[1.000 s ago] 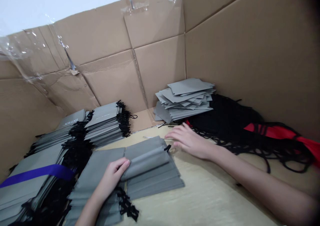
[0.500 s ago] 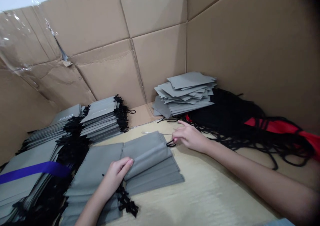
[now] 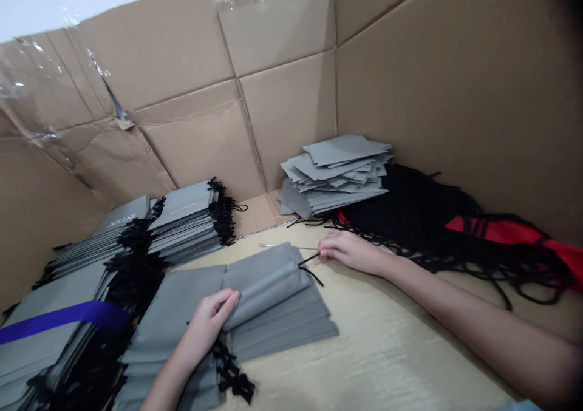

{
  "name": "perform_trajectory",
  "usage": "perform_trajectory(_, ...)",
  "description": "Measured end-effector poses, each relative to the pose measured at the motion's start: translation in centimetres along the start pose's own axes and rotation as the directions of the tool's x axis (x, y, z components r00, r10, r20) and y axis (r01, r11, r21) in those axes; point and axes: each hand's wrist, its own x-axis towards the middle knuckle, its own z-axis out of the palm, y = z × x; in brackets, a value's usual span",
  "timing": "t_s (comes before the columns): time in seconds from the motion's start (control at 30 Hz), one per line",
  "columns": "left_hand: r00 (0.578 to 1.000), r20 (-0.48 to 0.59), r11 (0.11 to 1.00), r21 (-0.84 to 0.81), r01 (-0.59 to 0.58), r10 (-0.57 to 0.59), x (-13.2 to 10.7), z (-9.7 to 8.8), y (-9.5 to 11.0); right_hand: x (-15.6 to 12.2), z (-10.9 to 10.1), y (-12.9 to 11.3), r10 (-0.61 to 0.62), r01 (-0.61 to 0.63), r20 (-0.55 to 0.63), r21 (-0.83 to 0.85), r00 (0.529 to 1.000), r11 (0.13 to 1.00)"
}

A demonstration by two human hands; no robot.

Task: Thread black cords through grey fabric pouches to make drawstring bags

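Observation:
A grey fabric pouch [image 3: 266, 280] lies on top of a small stack of the same pouches in front of me. My left hand [image 3: 207, 323] presses on its near left end, fingers bent over the fabric. My right hand [image 3: 348, 250] sits at the pouch's far right corner, fingers pinched on a black drawstring [image 3: 310, 265] that comes out of the pouch's edge. A thin metal threading needle [image 3: 285, 246] lies on the table just behind the pouch.
Stacks of finished grey pouches with black cords [image 3: 191, 220] and a purple band [image 3: 64, 317] fill the left. A loose pile of grey pouches [image 3: 337, 174] sits at the back. Black cords [image 3: 437, 229] and red fabric [image 3: 510, 232] lie right. Cardboard walls [image 3: 455, 83] surround the table.
My right hand went from lying flat beside the pouch to pinching the black drawstring and drawing it out to the right. The left hand has stayed on the pouch.

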Motion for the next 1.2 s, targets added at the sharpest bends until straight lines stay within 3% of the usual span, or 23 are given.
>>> perform_trajectory(0.17,1.000,0.015,1.000,-0.021,0.006,-0.005,0.0,-0.1,0.1,-0.3,-0.7,-0.4,-0.063,0.059,0.106,0.044,0.992,0.997)
perform_trajectory(0.3,1.000,0.019,1.000,-0.017,0.007,-0.006,0.0,-0.1,0.1,-0.6,-0.9,-1.4,-0.040,0.030,0.114,0.093,0.993,0.995)
perform_trajectory(0.5,0.999,0.039,1.000,-0.014,0.011,-0.010,0.0,-0.1,0.1,-0.1,0.9,-2.9,-0.074,0.025,0.155,0.297,0.985,0.954)
perform_trajectory(0.7,0.998,0.018,0.998,-0.037,0.056,-0.055,-0.1,-0.1,-0.1,0.1,1.9,-1.4,0.002,-0.074,0.179,0.398,0.984,0.914)
perform_trajectory(0.87,0.967,0.142,0.958,-0.170,0.232,-0.209,-0.1,0.0,-1.0,0.0,2.1,-0.4,0.052,-0.146,0.208,0.468,0.977,0.871)
perform_trajectory(0.93,0.958,0.145,0.932,-0.236,0.276,-0.247,0.0,0.1,-1.3,0.0,2.0,-0.4,0.055,-0.161,0.225,0.488,0.973,0.858)
perform_trajectory(1.2,0.960,0.087,0.911,-0.304,0.279,-0.265,0.3,0.0,-1.5,-0.1,1.1,0.1,0.000,-0.154,0.289,0.509,0.957,0.847)
